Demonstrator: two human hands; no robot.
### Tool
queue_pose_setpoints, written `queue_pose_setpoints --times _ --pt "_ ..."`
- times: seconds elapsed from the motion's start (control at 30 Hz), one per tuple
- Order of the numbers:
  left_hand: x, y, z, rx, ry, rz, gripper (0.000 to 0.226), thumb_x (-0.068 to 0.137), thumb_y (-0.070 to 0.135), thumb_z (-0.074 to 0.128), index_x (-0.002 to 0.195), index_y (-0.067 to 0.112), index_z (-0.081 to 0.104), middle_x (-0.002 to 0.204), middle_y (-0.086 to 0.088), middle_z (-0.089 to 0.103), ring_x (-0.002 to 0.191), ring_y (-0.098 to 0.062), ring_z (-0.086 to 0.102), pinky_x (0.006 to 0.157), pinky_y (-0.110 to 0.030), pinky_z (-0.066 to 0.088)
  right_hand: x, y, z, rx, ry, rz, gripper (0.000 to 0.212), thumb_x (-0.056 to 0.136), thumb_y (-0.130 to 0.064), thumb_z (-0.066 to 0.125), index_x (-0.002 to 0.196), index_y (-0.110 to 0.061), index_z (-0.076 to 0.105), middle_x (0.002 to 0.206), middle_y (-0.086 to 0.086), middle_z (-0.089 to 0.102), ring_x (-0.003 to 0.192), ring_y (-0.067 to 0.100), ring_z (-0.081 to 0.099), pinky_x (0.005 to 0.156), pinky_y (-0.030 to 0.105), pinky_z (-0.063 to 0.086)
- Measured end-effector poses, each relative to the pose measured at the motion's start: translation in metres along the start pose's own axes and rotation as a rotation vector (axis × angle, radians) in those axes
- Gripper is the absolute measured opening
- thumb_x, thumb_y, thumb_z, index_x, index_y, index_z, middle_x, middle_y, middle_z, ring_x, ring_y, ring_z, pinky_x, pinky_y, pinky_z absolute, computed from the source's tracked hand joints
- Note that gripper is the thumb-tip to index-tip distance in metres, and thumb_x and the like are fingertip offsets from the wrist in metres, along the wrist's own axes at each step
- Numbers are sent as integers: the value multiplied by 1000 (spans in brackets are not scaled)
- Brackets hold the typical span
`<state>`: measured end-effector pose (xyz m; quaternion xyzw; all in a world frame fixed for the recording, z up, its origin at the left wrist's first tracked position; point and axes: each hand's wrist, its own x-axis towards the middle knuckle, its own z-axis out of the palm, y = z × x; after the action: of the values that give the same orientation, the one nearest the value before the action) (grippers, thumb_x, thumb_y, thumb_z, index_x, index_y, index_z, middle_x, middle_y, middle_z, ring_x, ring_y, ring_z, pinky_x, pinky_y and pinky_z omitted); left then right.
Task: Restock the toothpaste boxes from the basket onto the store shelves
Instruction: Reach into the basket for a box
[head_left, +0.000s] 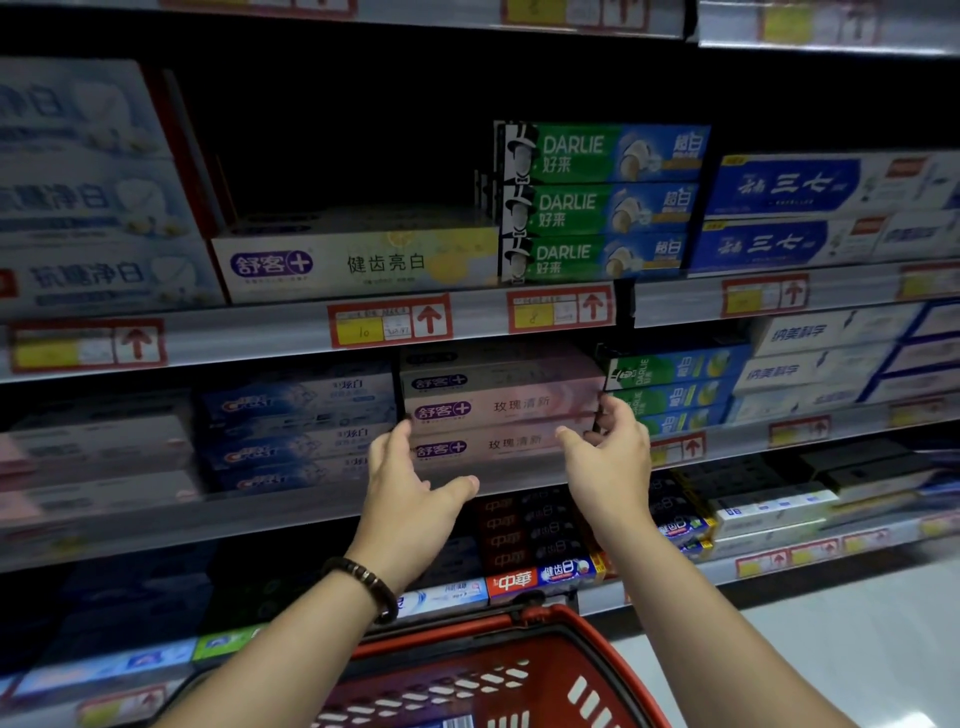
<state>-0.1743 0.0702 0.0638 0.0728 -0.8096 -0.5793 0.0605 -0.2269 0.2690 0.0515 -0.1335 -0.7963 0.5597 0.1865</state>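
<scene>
Pink boxes (511, 421): stacked on shelf (291, 506), 12 o'clock from basket (613, 654); left hand (410, 483) and right hand (608, 457) spread at stack's ends, grasping nothing; step likely squaring-up; next, reach to 6 o'clock for more.

Open gap above yellow box (358, 262) (Darlie stack (597, 202) bounds right).

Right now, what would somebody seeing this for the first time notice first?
Two bare hands, the left hand and right hand, reach up at centre, flanking a stack of pink toothpaste boxes on the middle shelf. Below them sits a red basket; above, bright green Darlie boxes stand stacked.
</scene>
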Motion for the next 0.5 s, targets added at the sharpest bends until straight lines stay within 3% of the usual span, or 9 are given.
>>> queue_pose_setpoints --times 0.2,0.33,0.5 --pt "1 3 -1 52 -7 3 97 90 27 80 164 16 19 151 13 24 129 -5 40 102 -22 38 5 -1 -2 -4 8 5 64 94 -26 77 151 -26 48 134 3 47 111 22 62 97 36 48" --pt "3 3 -1 61 -16 -15 101 89 32 80 165 16 16 142 15 24 134 -9 37 116 -34 40 1 0 0 -11 -11 -2 64 94 -27 77 152 -25 48 137 2 50 113 21 61 102 42 52" --pt "0 5 -2 42 -1 -23 99 90 30 79 165 16 17 139 13 25 132 -10 39 119 -39 39 -5 -3 -2 -13 -60 -12 60 96 -26 75 150 -25 50 136 2 52 110 16 60 93 33 48"
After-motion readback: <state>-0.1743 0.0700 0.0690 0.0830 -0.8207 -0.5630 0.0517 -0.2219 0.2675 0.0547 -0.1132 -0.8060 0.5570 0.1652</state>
